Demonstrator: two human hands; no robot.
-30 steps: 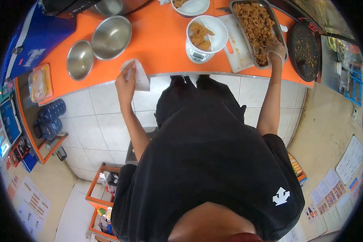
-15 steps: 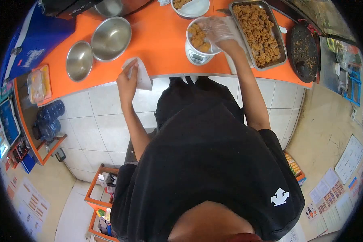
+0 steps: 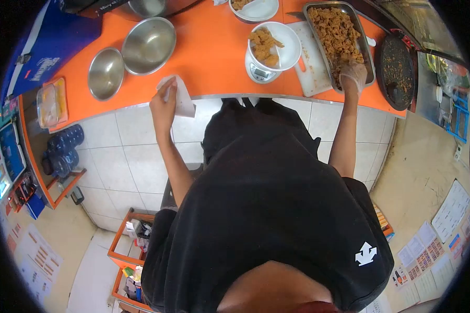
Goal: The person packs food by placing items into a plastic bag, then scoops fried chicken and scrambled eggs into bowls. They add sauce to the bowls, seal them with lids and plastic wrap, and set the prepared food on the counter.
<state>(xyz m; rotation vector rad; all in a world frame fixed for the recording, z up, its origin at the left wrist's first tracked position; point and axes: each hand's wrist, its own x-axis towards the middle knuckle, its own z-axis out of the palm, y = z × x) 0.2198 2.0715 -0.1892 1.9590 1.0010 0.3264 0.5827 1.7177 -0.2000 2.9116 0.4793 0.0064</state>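
Observation:
My left hand (image 3: 164,107) is closed on a white sheet of paper or tissue (image 3: 184,100) at the table's front edge. My right hand (image 3: 353,75), in a clear plastic glove, reaches into the near end of a metal tray (image 3: 371,70). Its fingers are down among brown fried chicken pieces (image 3: 335,32), and their grip is not clear. On a white kitchen scale (image 3: 261,74) stands a round white bowl (image 3: 291,47) with a divider. Fried pieces (image 3: 265,46) fill its left compartment; the right one is bare.
A white cutting board (image 3: 314,73) lies beside the tray, with a dark oval pan (image 3: 396,78) at far right. Two steel bowls (image 3: 105,75) stand on the left. Another divided white bowl (image 3: 261,10) holds food at the back. The orange table (image 3: 214,62) ends near my waist.
My right hand has left the bowl on the scale and moved right into the tray, uncovering the cutting board. My left hand keeps its hold on the paper.

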